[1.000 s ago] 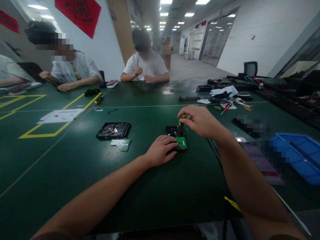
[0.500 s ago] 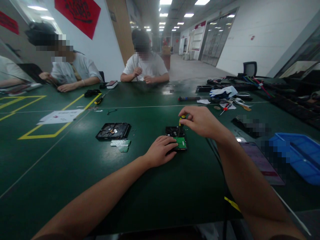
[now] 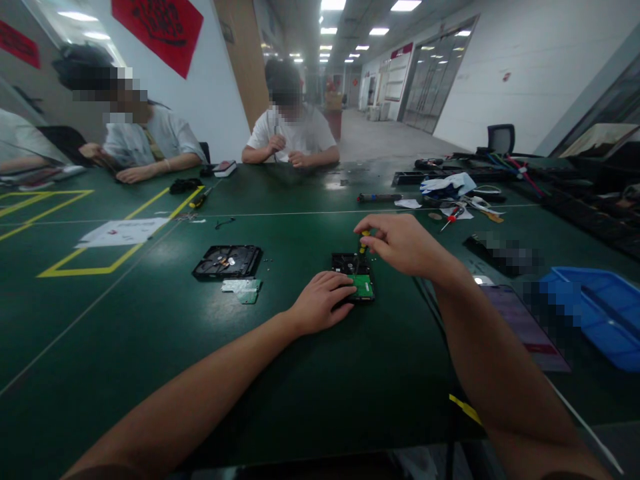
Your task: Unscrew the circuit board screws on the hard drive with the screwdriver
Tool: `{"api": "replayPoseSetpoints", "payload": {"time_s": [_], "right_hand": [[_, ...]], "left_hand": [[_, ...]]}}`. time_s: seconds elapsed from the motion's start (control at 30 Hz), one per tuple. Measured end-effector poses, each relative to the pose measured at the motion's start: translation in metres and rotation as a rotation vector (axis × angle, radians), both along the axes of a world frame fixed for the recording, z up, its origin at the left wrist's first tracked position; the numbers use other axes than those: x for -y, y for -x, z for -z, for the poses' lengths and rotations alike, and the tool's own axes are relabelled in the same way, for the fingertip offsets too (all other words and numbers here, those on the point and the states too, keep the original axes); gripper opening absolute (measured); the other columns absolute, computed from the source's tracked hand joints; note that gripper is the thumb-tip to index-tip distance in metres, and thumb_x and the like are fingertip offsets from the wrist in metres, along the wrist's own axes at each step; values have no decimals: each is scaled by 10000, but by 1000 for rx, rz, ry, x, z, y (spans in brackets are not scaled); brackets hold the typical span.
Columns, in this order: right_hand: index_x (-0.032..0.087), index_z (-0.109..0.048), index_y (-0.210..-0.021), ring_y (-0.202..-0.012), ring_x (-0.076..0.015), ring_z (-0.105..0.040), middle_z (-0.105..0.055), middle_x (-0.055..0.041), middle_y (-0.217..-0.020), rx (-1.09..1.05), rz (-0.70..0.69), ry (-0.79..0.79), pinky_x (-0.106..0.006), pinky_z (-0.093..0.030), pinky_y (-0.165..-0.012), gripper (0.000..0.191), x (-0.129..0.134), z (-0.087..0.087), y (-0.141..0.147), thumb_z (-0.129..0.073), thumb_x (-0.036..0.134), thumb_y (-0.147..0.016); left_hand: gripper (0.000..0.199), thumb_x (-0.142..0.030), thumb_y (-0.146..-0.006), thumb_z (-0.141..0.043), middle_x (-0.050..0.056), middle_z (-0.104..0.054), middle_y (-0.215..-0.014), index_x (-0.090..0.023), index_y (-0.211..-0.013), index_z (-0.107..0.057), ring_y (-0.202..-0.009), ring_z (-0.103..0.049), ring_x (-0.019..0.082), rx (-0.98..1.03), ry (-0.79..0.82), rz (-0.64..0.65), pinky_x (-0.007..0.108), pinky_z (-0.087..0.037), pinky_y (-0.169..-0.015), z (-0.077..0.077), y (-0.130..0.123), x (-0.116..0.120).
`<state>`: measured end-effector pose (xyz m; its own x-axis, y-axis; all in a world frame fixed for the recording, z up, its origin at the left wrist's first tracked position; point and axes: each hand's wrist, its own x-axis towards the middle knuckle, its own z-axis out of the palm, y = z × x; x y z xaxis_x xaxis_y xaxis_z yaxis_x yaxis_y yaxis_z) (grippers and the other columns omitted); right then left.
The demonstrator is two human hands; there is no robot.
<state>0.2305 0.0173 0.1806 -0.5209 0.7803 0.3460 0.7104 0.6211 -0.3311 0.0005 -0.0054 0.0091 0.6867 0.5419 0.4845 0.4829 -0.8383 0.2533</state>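
A hard drive [image 3: 344,261] with a green circuit board [image 3: 365,287] lies on the table in front of me. My left hand [image 3: 324,301] grips its left side, fingers lying over the board and thumb at the near edge. My right hand [image 3: 393,241] pinches the yellow-and-black handle of a screwdriver [image 3: 363,243], held upright above the drive. Its tip meets the drive around the board's far edge; the exact spot is too small to make out. To the left are a second hard drive [image 3: 227,262] and a detached circuit board [image 3: 243,291], with several tiny screws [image 3: 268,261] nearby.
At right are a blue tray [image 3: 595,313], a flat purple-screened device [image 3: 520,323] and a dark part [image 3: 500,253]. Farther back lie a red screwdriver [image 3: 453,217], gloves [image 3: 447,185] and cables. Paper [image 3: 117,232] sits left. Two people [image 3: 293,137] sit across the table, another at far left.
The fingers of my right hand have shifted slightly on the screwdriver handle, and the handle's lean has changed a little. My left hand and the hard drive stay in place.
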Motion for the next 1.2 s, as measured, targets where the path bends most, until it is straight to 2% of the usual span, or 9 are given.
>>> {"api": "replayPoseSetpoints", "payload": {"time_s": [0.17, 0.33, 0.5, 0.63, 0.83, 1.0, 1.2], "right_hand": [[186, -779, -1185, -820, -218, -722, -824, -75, -1036, 23, 13, -8, -349, -486, -786, 317, 1, 0, 0, -571, 133, -952], [188, -762, -1079, -789, -225, -711, -814, -77, -980, 28, 69, -36, -351, -464, -759, 154, 0, 0, 0, -676, 243, -964], [193, -757, -1024, -796, -213, -707, -805, -77, -1012, 25, 50, -59, -339, -456, -764, 117, -2, 1, 0, -713, 284, -963], [186, -780, -1026, -794, -208, -698, -801, -80, -1024, 37, 45, -75, -342, -463, -785, 140, -2, 2, 0, -712, 292, -965], [143, -790, -1130, -790, -203, -688, -803, -98, -1031, 51, 32, -83, -345, -467, -800, 232, -3, 4, 0, -636, 182, -961], [173, -806, -1065, -828, -216, -700, -806, -89, -1015, 39, 7, -81, -352, -482, -821, 192, -5, 4, 0, -654, 259, -986], [190, -797, -1153, -893, -218, -733, -824, -74, -1081, 23, -21, -22, -344, -493, -841, 284, -1, 1, -1, -585, 150, -968]], "left_hand": [[375, -376, -1040, -639, 106, -685, -1419, -245, -1389, -676, -1360, -621, 309, -4, 6, -4, 548, -495, -1167, 0, 0, 0], [373, -371, -1034, -648, 97, -682, -1426, -254, -1387, -677, -1367, -617, 306, -7, 7, -8, 546, -494, -1170, 0, 0, 0], [362, -362, -1036, -645, 105, -682, -1425, -241, -1376, -683, -1368, -617, 304, -8, -4, -10, 537, -489, -1177, 0, 0, 1], [366, -371, -1036, -647, 103, -684, -1425, -238, -1375, -682, -1361, -620, 305, -6, -9, -7, 542, -493, -1172, 2, 1, 0], [372, -361, -1029, -658, 105, -690, -1414, -235, -1378, -682, -1356, -624, 305, -2, -8, -6, 538, -495, -1168, 2, 0, 0], [373, -373, -1035, -651, 104, -685, -1422, -235, -1380, -681, -1359, -621, 304, -7, -11, -6, 536, -495, -1165, 1, 0, 0], [364, -365, -1038, -645, 104, -686, -1423, -233, -1375, -681, -1360, -622, 302, -9, -6, -7, 539, -493, -1168, -1, 1, 1]]}}
